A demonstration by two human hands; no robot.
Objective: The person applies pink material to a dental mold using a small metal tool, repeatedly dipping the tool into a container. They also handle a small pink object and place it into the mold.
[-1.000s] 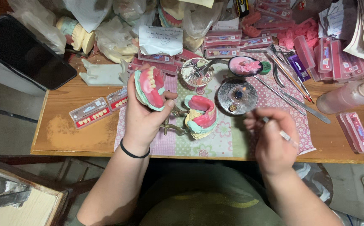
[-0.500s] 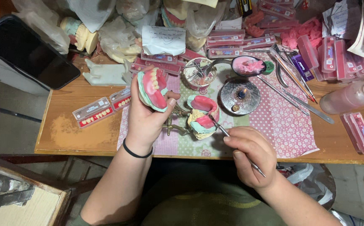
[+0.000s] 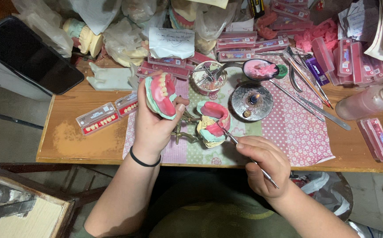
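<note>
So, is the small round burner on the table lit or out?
Lit: a small flame glows at the centre of the round metal burner, beyond the right hand.

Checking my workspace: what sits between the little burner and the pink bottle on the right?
In the head view, long metal instruments lie on the pink patterned cloth between the burner and the bottle.

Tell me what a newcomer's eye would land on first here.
Probably the pink-and-green denture model raised in the left hand, with its twin on the patterned mat. The right hand touches a thin metal tool to it, near a small lit burner.
</note>
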